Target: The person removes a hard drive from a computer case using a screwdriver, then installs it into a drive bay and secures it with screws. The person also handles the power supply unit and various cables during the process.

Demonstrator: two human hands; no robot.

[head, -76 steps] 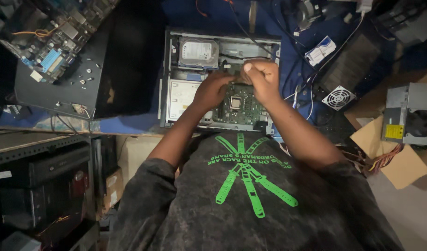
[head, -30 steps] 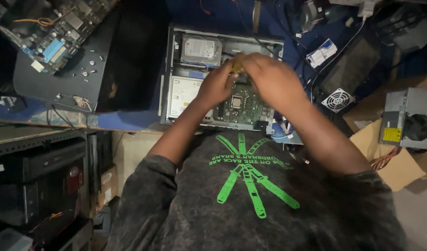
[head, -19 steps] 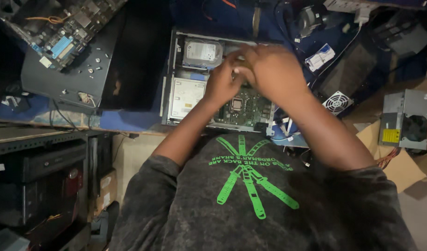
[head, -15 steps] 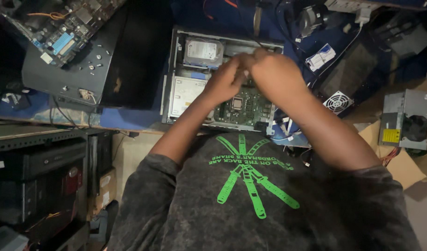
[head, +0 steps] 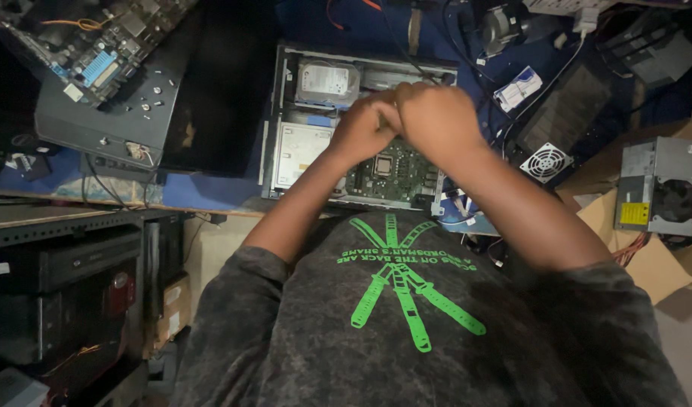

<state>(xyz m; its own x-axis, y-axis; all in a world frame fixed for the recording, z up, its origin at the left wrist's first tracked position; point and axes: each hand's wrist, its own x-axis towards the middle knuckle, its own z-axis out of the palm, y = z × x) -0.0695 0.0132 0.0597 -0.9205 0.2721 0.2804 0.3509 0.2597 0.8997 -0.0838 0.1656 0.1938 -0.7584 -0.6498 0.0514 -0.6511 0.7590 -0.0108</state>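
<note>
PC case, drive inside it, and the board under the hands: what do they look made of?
Case: looks like bare sheet metal, dull grey, thin folded edges.
Drive: silvery metal shell with a pale label, slight sheen.
Board: green circuit laminate, matte, with a metal socket frame and dark parts, probably plastic.
Left hand and right hand hide what they grip.

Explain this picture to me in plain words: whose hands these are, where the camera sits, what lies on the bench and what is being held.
The camera sits on a person's head and looks straight down, so you see their own grey shirt and both arms. The left hand and right hand meet, closed together, over an open desktop computer case. Inside it are a silver hard drive and a green circuit board. Whether the fingers grip anything cannot be seen. The blue bench also carries a second bare circuit board at upper left. To the right sit a small white fan and a grey power supply box, the box resting on cardboard.
</note>
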